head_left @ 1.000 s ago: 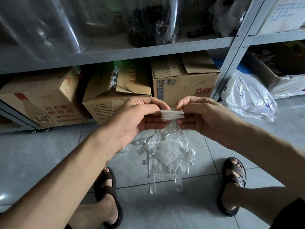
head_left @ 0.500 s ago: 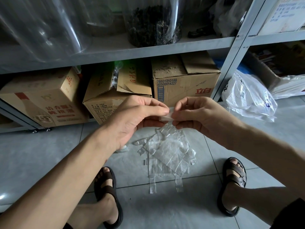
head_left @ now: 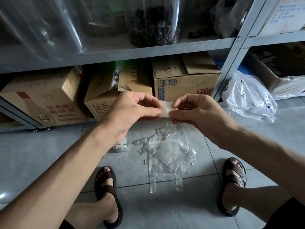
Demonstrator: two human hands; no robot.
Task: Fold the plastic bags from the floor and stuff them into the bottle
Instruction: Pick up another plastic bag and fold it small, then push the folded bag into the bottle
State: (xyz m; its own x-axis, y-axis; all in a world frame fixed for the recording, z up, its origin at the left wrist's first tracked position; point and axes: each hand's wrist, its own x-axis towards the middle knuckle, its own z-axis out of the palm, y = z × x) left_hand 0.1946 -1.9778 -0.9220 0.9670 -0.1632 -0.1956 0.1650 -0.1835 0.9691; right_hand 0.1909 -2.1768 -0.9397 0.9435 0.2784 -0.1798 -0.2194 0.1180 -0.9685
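"Clear film, folded down to a small flat packet. That folded bag (head_left: pixel 165 110) is at the centre of the frame, held up in the air in front of the cardboard boxes (head_left: pixel 186 83)."

"Who has it?"

"Both. The left hand (head_left: pixel 130 116) pinches its left edge between thumb and forefinger, and the right hand (head_left: pixel 198 113) pinches the right edge the same way. The other fingers are curled in behind."

"And the rest of the job?"

"A pile of loose bags (head_left: pixel 168 152) lies flat on the floor tiles (head_left: pixel 41 154), just below the hands and between the two sandalled feet. What I take for the bottle (head_left: pixel 121 145), small and clear, stands just left of that pile, half hidden under the left wrist. I can't see its mouth."

"So where does it go wrong?"

"The film looks slick and springy. If either pinch loosens while one hand lets go to reach for the bottle, I'd expect the folds to open and the packet to fan out. It may also be too wide for the neck as it stands, since that mouth is out of sight."

"Anything else?"

"The bottle sits right beneath the left forearm. A careless drop of that arm could tip it, and a shifted foot could scuff the pile."
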